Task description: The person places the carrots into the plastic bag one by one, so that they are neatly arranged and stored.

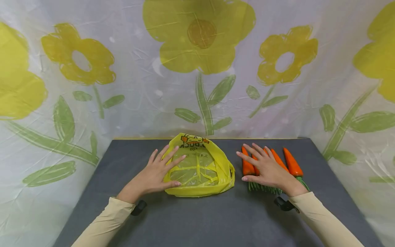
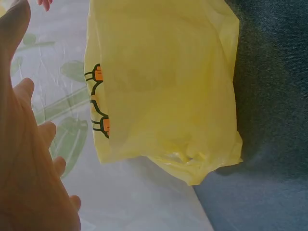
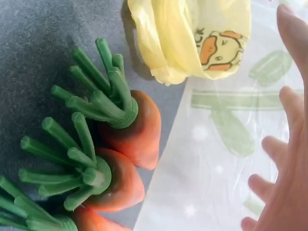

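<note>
A yellow plastic bag (image 1: 197,191) with a duck print stands on the dark table, its mouth spread wide. My left hand (image 1: 158,171) hovers at the bag's left side with fingers spread, holding nothing. Several orange carrots (image 1: 292,163) with green stems lie in a row to the right of the bag. Over them my right hand (image 1: 266,168) is held with straight, spread fingers and grips nothing; it hides part of the row. In the right wrist view the carrots (image 3: 134,139) show their cut green stalks (image 3: 86,173), apart from the fingers.
The dark grey table (image 1: 203,223) ends at a back edge against a hanging cloth (image 1: 135,75) printed with yellow flowers. The same cloth encloses the left and right sides. A black wrist camera (image 1: 139,208) sits below the left wrist, another (image 1: 284,203) below the right.
</note>
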Demonstrator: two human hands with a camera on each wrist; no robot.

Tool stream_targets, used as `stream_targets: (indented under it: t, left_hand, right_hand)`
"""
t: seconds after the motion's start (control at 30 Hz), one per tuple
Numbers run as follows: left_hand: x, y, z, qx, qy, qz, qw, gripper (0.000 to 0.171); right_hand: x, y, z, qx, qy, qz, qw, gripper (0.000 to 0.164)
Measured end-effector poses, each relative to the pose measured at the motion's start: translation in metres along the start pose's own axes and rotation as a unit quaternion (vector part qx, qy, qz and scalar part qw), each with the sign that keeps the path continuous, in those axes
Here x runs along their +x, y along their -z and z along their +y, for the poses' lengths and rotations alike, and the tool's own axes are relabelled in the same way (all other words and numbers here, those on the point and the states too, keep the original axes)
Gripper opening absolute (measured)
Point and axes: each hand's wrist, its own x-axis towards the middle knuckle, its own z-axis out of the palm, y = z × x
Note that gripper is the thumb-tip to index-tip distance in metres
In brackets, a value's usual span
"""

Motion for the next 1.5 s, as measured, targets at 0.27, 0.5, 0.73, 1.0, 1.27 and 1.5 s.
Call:
stream_targets:
  t: [0.27,0.5,0.73,1.0,1.27,1.5]
  left_hand:
    - [-0.005,-0.003,-0.01,-0.075,0.045,-0.005,0.9961,0.089]
    - [-0.013,-0.003,-0.022,-0.173,0.092,-0.007,0.9805,0.084]
    - [-0.019,-0.008,-0.028,-0.207,0.103,-0.007,0.9729,0.085]
    - [-0.023,-0.016,-0.032,-0.223,0.101,-0.01,0.9695,0.084]
    - [-0.026,-0.017,-0.031,-0.217,0.107,-0.016,0.9701,0.083]
    - [-0.028,-0.018,-0.032,-0.218,0.108,-0.018,0.9698,0.082]
  right_hand:
    - [0.002,0.0,0.003,0.145,-0.115,0.017,0.983,0.092]
    - [0.005,-0.008,0.011,0.241,-0.176,0.033,0.954,0.091]
    - [0.005,-0.016,0.013,0.262,-0.217,0.025,0.94,0.085]
    - [0.006,-0.02,0.014,0.262,-0.241,0.014,0.934,0.082]
    - [0.013,-0.022,0.011,0.251,-0.255,0.007,0.934,0.08]
    - [0.016,-0.023,0.007,0.246,-0.26,0.0,0.934,0.081]
